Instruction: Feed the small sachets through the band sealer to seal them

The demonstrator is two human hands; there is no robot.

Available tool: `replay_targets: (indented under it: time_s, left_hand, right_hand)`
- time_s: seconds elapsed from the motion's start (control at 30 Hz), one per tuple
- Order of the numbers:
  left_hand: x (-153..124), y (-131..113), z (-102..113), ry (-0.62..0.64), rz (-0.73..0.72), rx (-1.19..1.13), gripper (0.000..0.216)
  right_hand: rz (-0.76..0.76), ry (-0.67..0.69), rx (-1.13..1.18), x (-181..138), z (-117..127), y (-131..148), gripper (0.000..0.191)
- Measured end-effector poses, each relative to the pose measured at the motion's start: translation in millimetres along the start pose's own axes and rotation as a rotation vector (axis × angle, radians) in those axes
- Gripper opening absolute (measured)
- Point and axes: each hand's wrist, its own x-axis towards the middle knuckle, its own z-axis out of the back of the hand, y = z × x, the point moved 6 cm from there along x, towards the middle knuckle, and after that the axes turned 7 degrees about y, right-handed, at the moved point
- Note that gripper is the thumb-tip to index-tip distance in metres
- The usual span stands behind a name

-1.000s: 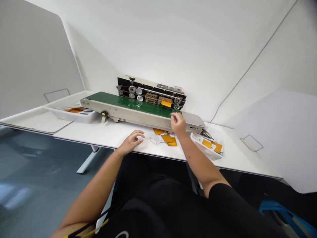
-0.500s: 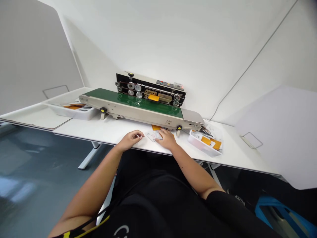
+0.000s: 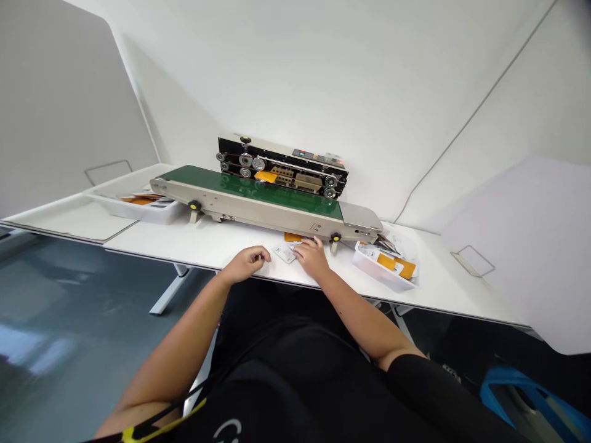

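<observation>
My left hand rests at the table's front edge, its fingers loosely curled in with nothing visible in them. Just to its right lies a small white printed packet, flat on the table. My right hand lies palm down, fingers stretched out over the right end of the packets. An orange packet shows partly behind it, below the conveyor. Farther back stands a band sealing machine with rollers and a green conveyor belt. Another orange packet sits in its roller line.
A white bin of orange and white packets stands on the right of the table. Another white tray with packets sits under the conveyor's left end. Panels flank both sides, and a cable runs down the wall.
The orange packet in the sealing machine has moved left along the rollers. My left fingers have curled in more. My right hand's fingers have shifted and straightened over the packets.
</observation>
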Motion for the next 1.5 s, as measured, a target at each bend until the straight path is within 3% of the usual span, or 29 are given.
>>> replay_targets:
  time_s: [0.23,0.33,0.43,0.6,0.73,0.87,1.17,1.3,1.4,1.47,1.5]
  left_hand:
    - [1,-5,-12,0.014,-0.027,0.269,0.023]
    - [-1,-11,-9,-0.103,-0.050,0.320,0.033]
    - [-3,-11,-6,-0.192,-0.046,0.309,0.053]
    - [-1,-5,-16,-0.018,-0.064,0.306,0.021]
    - [-6,5,-6,-0.132,0.025,0.193,0.023]
    - [-14,14,2,-0.220,0.062,-0.013,0.038]
    - [-14,16,-7,-0.098,0.101,-0.370,0.038]
    - [-13,15,-9,-0.059,0.113,-0.397,0.040]
    - [-14,12,-4,-0.102,0.073,-0.355,0.041]
    - [-15,8,-1,-0.136,0.030,-0.335,0.044]
    - [-15,7,0,-0.141,0.013,-0.330,0.046]
  right_hand:
    - [0.060,-0.098,-0.008,16,31,10,0.035]
    - [0.038,-0.132,0.028,19,43,24,0.035]
    - [0.043,-0.135,0.105,15,38,47,0.038]
    - [0.116,-0.142,0.358,7,16,74,0.044]
    - [0.091,-0.127,0.537,8,9,67,0.035]
    - [-0.003,0.016,0.609,10,-2,58,0.039]
    - [-0.047,0.132,0.863,15,-18,49,0.033]
    - [0.059,0.370,0.853,16,-5,53,0.027]
    - [0.079,0.519,0.834,21,22,40,0.026]
    - [0.010,0.417,0.902,33,53,13,0.027]
    - [-0.044,0.277,0.957,41,73,-7,0.028]
